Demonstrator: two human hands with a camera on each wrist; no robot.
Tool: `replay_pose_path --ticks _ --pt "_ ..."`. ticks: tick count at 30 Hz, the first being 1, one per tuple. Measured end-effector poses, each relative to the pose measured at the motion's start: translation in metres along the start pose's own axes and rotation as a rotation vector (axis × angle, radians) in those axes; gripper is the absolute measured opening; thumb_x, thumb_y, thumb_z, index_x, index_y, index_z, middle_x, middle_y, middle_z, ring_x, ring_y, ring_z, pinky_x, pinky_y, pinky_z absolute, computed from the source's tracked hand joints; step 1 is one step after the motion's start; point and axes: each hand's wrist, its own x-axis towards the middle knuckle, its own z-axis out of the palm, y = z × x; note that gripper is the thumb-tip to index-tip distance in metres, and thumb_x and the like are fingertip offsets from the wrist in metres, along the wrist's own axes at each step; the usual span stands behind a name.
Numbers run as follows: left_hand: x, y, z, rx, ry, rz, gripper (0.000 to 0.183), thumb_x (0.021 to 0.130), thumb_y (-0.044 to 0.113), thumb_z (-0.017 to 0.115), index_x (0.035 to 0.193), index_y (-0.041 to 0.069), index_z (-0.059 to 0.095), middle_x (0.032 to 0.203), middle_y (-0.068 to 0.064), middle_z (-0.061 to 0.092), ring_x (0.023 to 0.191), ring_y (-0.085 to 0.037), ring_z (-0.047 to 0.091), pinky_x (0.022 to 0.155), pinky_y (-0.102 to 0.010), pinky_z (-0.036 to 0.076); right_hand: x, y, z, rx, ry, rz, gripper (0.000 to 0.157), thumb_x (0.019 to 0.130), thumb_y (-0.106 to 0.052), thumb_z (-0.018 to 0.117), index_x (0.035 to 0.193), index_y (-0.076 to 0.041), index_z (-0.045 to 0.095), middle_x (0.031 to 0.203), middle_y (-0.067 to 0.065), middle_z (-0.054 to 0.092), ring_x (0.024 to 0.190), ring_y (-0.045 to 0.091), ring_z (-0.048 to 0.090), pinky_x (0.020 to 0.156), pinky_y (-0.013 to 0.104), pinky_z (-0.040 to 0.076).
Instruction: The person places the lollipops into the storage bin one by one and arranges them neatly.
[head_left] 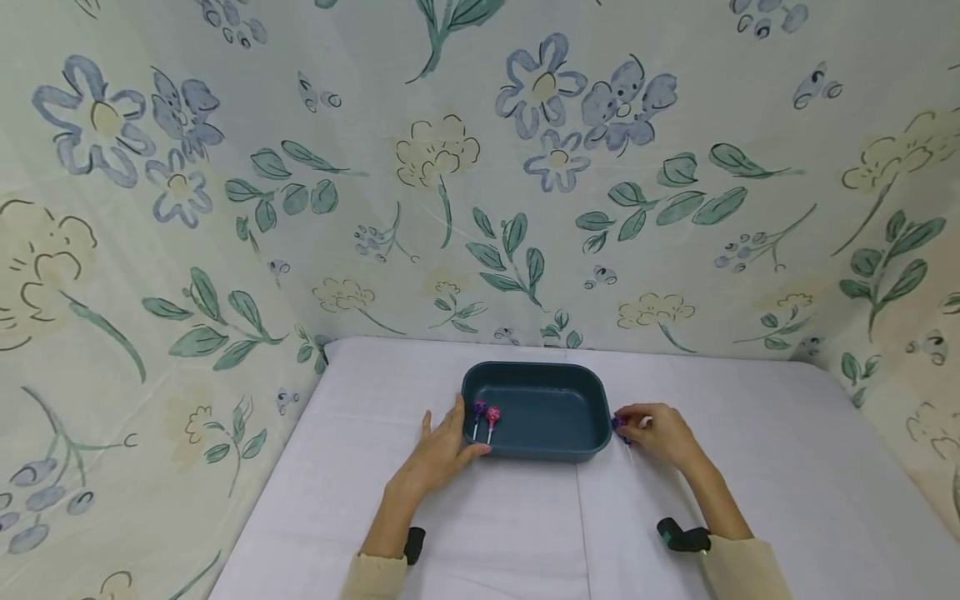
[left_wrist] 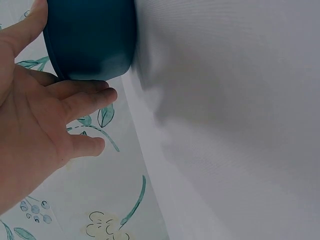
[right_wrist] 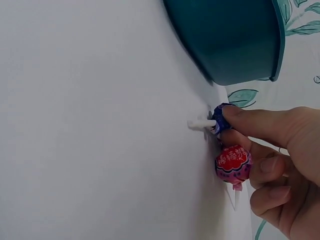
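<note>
Already inside the teal tray point(head_left: 547, 421), low at the centre of the head view, side by side toward its left end: a purple lollipop point(head_left: 480, 407) and a pink lollipop point(head_left: 492, 413). Outside as yet, at the centre right of the right wrist view: a blue lollipop point(right_wrist: 219, 118) and a red-and-pink lollipop point(right_wrist: 233, 164). Judging by that split, roughly half done, with these two left, so far as visible.

In the case of the blue lollipop, pinched by its wrapped head between thumb and index finger of the right hand point(head_left: 664, 433), just beside the tray's right end, white stick pointing left in the right wrist view. Brought together at the tips, with only the sweet between; loosely curled toward the palm in the case of the other fingers. Just below the pinch there, close by those curled fingers: the red-and-pink lollipop, stick downward; impossible to tell whether touching them.

Farther out, at the tray's left end in the head view: the left hand point(head_left: 441, 457), spread, fingers nearly straight along the outer wall, thumb at the near corner, seemingly steadying rather than gripping.

Underneath, across the bottom: a white cloth point(head_left: 517, 533). Above, filling the top: a floral backdrop point(head_left: 487, 192).
</note>
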Motion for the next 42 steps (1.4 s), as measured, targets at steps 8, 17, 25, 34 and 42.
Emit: replay_pose_path --ticks 8,17,25,34,42 --pt "0.0 0.0 0.0 -0.007 -0.001 0.008 0.097 0.1 0.045 0.065 0.16 -0.013 0.015 0.166 -0.028 0.027 0.153 -0.042 0.036 0.125 -0.072 0.01 0.001 0.0 -0.001 -0.024 0.052 -0.011 0.021 0.087 -0.01 0.083 0.107 -0.003 0.081 0.084 0.003 0.075 0.074 0.016 0.055 0.06 0.022 0.042" --pt "0.0 0.0 0.001 -0.005 -0.011 -0.01 0.089 0.106 0.047 0.054 0.161 -0.01 0.014 0.167 -0.028 0.027 0.155 -0.043 0.032 0.126 -0.071 0.009 -0.002 0.001 -0.003 0.095 0.071 0.054 0.023 0.092 -0.016 0.08 0.111 -0.002 0.079 0.08 0.005 0.073 0.064 0.015 0.056 0.05 0.023 0.047" --pt "0.0 -0.001 0.002 0.022 -0.027 -0.023 0.081 0.11 0.044 0.047 0.162 -0.008 0.013 0.166 -0.027 0.029 0.156 -0.041 0.032 0.127 -0.07 0.007 -0.005 0.004 -0.014 0.112 0.199 0.137 0.039 0.094 -0.038 0.077 0.118 -0.006 0.077 0.094 0.012 0.071 0.084 0.019 0.052 0.056 0.021 0.045" --pt "-0.001 0.0 -0.001 -0.003 -0.022 -0.033 0.081 0.11 0.041 0.049 0.162 -0.009 0.013 0.167 -0.026 0.028 0.156 -0.039 0.032 0.127 -0.069 0.007 0.005 -0.022 -0.016 0.268 0.283 0.101 0.048 0.094 -0.047 0.075 0.124 -0.01 0.076 0.102 0.014 0.071 0.083 0.018 0.049 0.051 0.022 0.04" --pt "0.0 -0.003 0.002 0.01 -0.028 -0.028 0.082 0.11 0.042 0.048 0.162 -0.008 0.012 0.166 -0.026 0.031 0.155 -0.039 0.035 0.127 -0.068 0.007 0.02 -0.058 0.01 0.275 0.195 -0.066 0.027 0.094 -0.025 0.078 0.116 -0.009 0.078 0.088 0.007 0.072 0.058 0.011 0.047 0.046 0.022 0.037"
